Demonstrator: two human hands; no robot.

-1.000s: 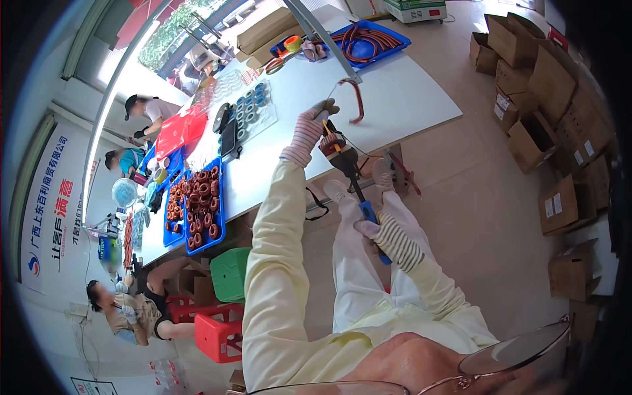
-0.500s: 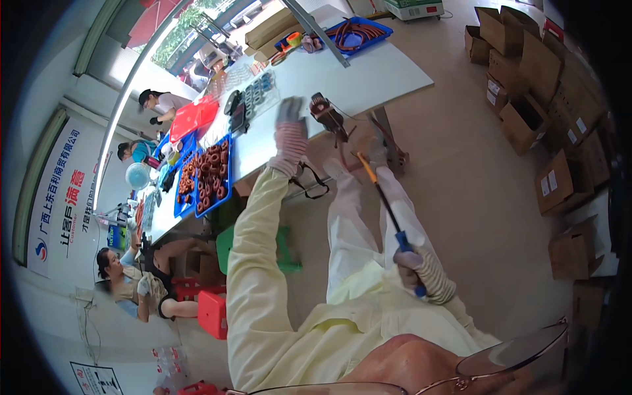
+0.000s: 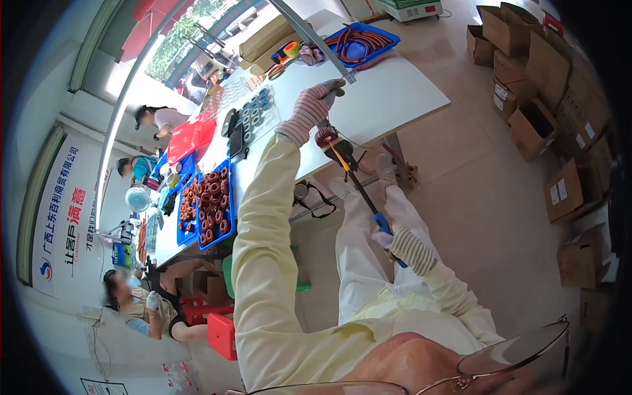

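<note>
- Head view: my left hand (image 3: 315,105), gloved, reaches to upper centre, fingers pinched on something thin at the table (image 3: 395,92) edge; what it is, I cannot tell.
- My right hand (image 3: 407,247), lower right of centre, is closed round the blue handle of a rod (image 3: 355,187).
- That rod runs up to a coil (image 3: 324,136) just under my left wrist.
- To do it well, I judge: keep the rod straight and the pull steady.
- Counted: one rod, one coil, two blue trays (image 3: 209,209) of rings at left, several boxes (image 3: 533,128) at right.
</note>
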